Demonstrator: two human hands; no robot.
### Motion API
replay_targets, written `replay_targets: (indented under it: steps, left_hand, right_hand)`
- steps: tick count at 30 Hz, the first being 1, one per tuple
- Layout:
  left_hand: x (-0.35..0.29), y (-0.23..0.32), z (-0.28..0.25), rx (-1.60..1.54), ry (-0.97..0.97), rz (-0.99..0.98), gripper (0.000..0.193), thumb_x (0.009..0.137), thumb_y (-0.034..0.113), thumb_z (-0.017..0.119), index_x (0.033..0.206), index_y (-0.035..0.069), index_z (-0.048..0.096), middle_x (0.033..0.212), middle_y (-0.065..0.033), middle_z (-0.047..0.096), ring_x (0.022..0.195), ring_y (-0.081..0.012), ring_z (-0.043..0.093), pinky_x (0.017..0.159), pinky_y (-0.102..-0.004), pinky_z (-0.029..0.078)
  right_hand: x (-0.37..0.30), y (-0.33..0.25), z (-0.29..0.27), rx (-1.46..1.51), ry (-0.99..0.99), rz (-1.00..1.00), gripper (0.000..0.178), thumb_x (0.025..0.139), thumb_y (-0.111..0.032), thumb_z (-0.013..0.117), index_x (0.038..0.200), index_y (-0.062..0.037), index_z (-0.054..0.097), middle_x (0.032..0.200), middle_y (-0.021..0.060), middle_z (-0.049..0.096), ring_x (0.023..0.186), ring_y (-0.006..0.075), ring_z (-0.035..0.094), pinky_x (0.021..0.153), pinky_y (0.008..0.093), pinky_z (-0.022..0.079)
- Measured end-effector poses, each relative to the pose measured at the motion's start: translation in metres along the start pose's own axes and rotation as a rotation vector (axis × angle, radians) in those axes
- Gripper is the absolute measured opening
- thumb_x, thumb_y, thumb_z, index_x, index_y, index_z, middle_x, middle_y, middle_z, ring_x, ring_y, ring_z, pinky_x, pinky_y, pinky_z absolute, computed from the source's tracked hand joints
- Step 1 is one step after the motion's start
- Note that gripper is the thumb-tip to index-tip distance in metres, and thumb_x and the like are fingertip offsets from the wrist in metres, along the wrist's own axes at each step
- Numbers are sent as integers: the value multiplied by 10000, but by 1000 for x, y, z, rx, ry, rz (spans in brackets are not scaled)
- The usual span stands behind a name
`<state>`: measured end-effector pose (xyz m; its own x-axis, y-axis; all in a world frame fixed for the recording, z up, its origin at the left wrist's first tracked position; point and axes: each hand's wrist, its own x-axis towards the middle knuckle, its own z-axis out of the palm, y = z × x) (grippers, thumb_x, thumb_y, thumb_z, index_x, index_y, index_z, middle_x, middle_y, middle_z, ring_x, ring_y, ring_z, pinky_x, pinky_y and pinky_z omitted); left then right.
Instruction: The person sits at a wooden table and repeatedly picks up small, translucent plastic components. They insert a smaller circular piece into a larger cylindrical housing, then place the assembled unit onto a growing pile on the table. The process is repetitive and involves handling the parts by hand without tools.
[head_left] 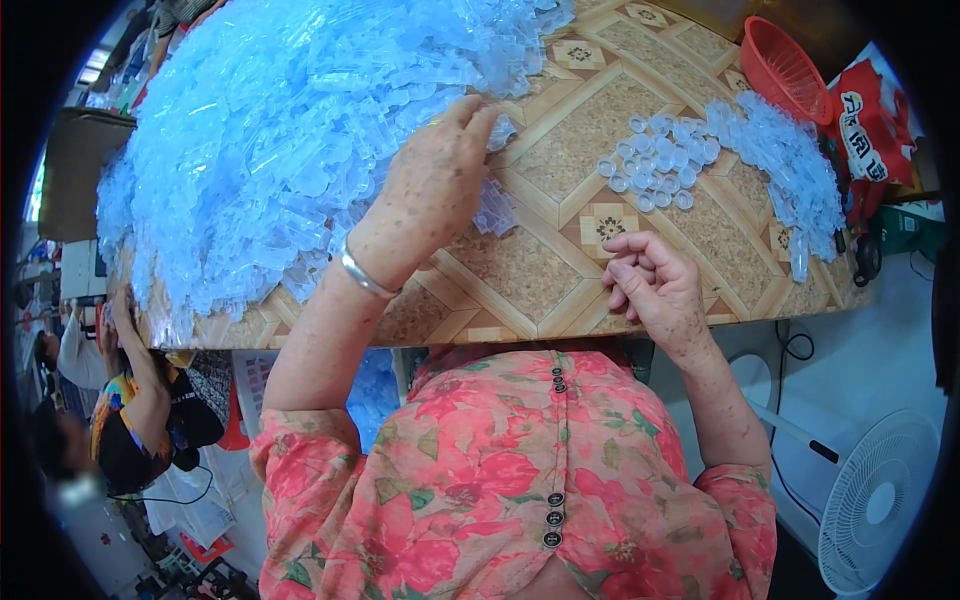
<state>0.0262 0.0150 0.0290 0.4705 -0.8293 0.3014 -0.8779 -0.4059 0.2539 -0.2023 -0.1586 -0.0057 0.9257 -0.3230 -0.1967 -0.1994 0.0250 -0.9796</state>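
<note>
Head view: left hand (435, 175) grip open on clear plastic pile (270, 130); right hand (655, 285) curled empty at table edge (560, 325).

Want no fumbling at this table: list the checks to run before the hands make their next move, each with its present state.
1. Left hand at the big heap of clear plastic pieces: ok, fingertips on its edge.
2. Right hand free: cannot tell, fingers curled, contents hidden.
3. Round clear caps within reach: ok, grouped beyond the right hand.
4. Bare patterned tabletop between the hands: ok.
5. Smaller pile of clear pieces away from the edge: not ok, it runs to the table's right edge.
6. Red basket contents: cannot tell.
</note>
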Motion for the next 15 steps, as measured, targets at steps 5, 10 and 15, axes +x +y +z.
replay_targets:
  steps: [5, 10, 15]
  left_hand:
    - [12, 2, 14, 193, -131, -3, 495, 818, 28, 698, 1295, 32, 569, 1166, -181, 620, 1050, -376, 642, 872, -440, 550]
    - [13, -3, 15, -34, -58, 47, 439, 833, 99, 715, 1247, 23, 590, 1022, -152, 614, 905, -311, 662, 777, -413, 553]
    - [11, 33, 15, -700, -110, -97, 456, 849, 148, 739, 1263, 12, 602, 972, -76, 582, 772, -153, 619, 680, -302, 539]
  right_hand:
    - [0, -1, 3, -7, 14, -31, 182, 985, -46, 619, 1158, 9, 622, 864, 42, 651, 670, 57, 637, 594, 193, 516]
    - [-1, 0, 5, -6, 36, -36, 188, 982, -40, 622, 1164, 9, 622, 865, 41, 649, 672, 56, 632, 603, 194, 519]
    - [1, 0, 7, 59, 77, 1, 319, 964, -28, 646, 1271, -6, 563, 925, 46, 654, 698, 49, 631, 616, 198, 526]
